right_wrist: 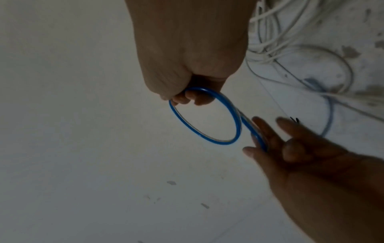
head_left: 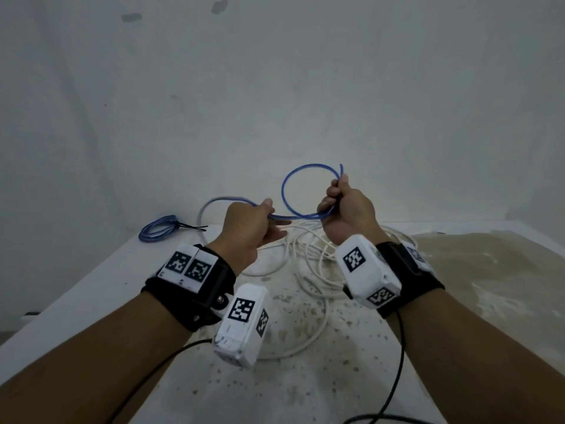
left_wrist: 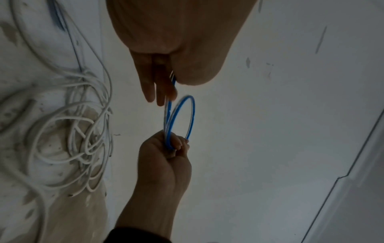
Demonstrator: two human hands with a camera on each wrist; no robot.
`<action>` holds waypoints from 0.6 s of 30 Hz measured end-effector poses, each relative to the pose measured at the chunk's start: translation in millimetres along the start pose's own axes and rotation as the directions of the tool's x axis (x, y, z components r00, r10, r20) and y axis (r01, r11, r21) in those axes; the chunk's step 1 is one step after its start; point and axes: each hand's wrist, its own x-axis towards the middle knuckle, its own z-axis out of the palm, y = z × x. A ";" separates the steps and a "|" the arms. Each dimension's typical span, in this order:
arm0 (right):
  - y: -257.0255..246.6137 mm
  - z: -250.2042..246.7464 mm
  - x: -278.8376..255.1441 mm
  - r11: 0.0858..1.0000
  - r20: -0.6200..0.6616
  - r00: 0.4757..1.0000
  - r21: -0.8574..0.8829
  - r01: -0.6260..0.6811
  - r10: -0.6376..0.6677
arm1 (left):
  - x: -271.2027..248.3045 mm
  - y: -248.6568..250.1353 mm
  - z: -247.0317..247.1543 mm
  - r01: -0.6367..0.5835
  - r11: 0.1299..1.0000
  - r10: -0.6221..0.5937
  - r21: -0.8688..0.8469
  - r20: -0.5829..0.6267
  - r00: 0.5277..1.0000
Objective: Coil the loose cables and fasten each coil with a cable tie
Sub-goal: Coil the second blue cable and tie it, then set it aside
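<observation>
Blue cable (head_left: 293, 191): one loop formed above the table (head_left: 91, 270), gripped in curled right hand (head_left: 345, 209), fed through left hand (head_left: 250, 231) pinch. Done already: one tied blue coil (head_left: 159, 232). Left: more winding, tie, white cables (head_left: 308, 258).

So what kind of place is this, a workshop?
Probably a bare workroom, not a fitted workshop: a stained white table against a plain scuffed wall, with tangled white cables on it.
</observation>
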 end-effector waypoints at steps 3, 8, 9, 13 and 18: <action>1.3 4.5 4.2 0.995 -0.024 1.000 0.099 -0.003 0.005 | -0.6 -7.4 -7.1 -0.045 0.999 0.045 0.023 -0.043 0.998; 8.4 2.6 5.5 0.994 -0.033 0.999 0.106 0.015 -0.011 | 2.4 -9.8 -17.0 0.116 0.991 -0.120 -0.073 -0.057 0.991; 10.6 0.8 4.9 0.998 -0.026 1.000 0.065 0.008 -0.006 | 4.5 -9.9 -18.6 0.148 0.987 -0.153 -0.067 -0.074 0.986; 20.5 -2.9 0.8 0.990 0.033 0.997 -0.121 -0.066 0.071 | 12.6 -11.4 -26.3 0.247 0.969 -0.245 0.014 -0.101 0.964; 35.0 -3.3 -7.4 0.949 0.037 0.986 -0.280 -0.145 0.162 | 22.6 -21.5 -31.5 0.181 0.959 -0.141 0.218 -0.187 0.972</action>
